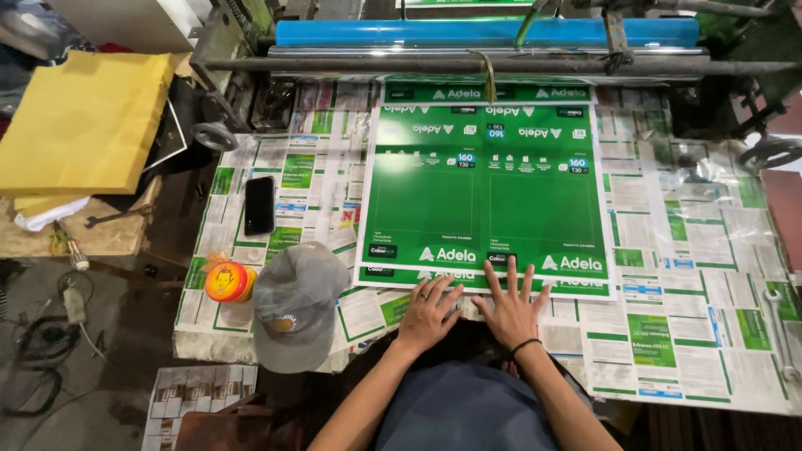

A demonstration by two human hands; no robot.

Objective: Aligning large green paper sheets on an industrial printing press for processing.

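Both hands lie flat and spread on the near edge of a stack of large green printed sheets (483, 188) with white borders, which lies on a tabletop (710, 250) papered over with printed green-and-white sheets. The left hand (428, 313), a ring on one finger, presses the white lower margin just left of centre; the right hand (511, 307), a dark band at its wrist, presses just beside it, fingers fanned forward onto the green. Neither grip is closed on anything: the fingers are apart and the palms bear down on the paper.

The step in hand looks like squaring or steadying the stack at its near edge. The sheets stretch away from the hands toward a blue roller (484, 32) and dark metal bars at the far side of the machine, so the bulk of the paper lies ahead of the fingertips and only the near margin sits under the palms. Any next move probably calls for even pressure from both hands, so that the top sheet does not skew or buckle.

To the left, well apart from the stack, sit a grey cap (294, 305), a small round orange-lidded tin (228, 281) and a black phone (259, 205).
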